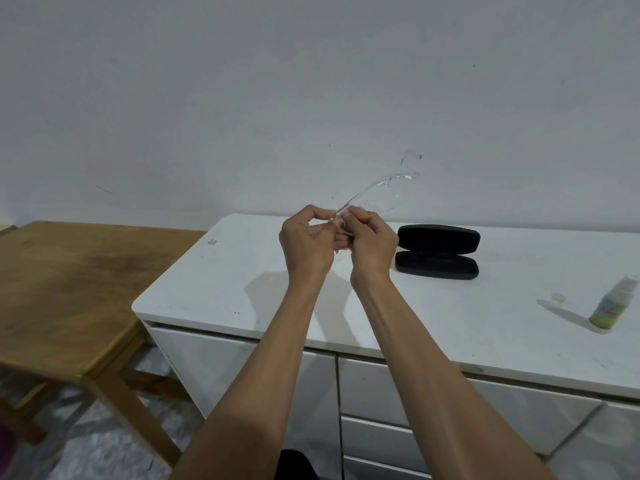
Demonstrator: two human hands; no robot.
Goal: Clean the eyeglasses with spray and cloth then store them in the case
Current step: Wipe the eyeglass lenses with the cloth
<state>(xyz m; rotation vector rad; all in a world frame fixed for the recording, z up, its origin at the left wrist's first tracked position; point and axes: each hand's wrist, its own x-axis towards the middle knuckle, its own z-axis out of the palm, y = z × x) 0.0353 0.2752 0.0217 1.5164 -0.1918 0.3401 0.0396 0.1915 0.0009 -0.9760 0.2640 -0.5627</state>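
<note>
Above the white cabinet top (433,306), both hands are raised side by side and meet over its back edge, holding a pair of eyeglasses (377,192) in the air. The left hand (306,240) has its fingers curled inward, thumb and forefinger pinching at the near end of the frame. The right hand (372,242) is curled the same way, its fingertips closed on the frame just beside the left hand's pinch. Something pale shows between the two palms, but whether it is a cloth cannot be told.

The eyeglasses are clear plastic, thin and glassy, nearly lost against the pale grey wall (311,81). One slim arm of the frame slants up and to the right from the fingers, and a rounded lens hangs below its far end.

Just to the right of the hands, the case (437,251) lies open on the cabinet top, a matt black hard shell with two long oval halves hinged side by side. Well apart from it, near the right edge of the view, stands a small spray bottle (613,304), a slim cylinder with a green label and a whitish top, blurred. A small clear round cap (558,298) lies near it on the left.

The cabinet top is smooth and glossy with a rounded corner; plain white drawer fronts (377,393) sit below it. To the left stands a wooden table (79,289), brown, with a worn, stained surface and slanted legs.
</note>
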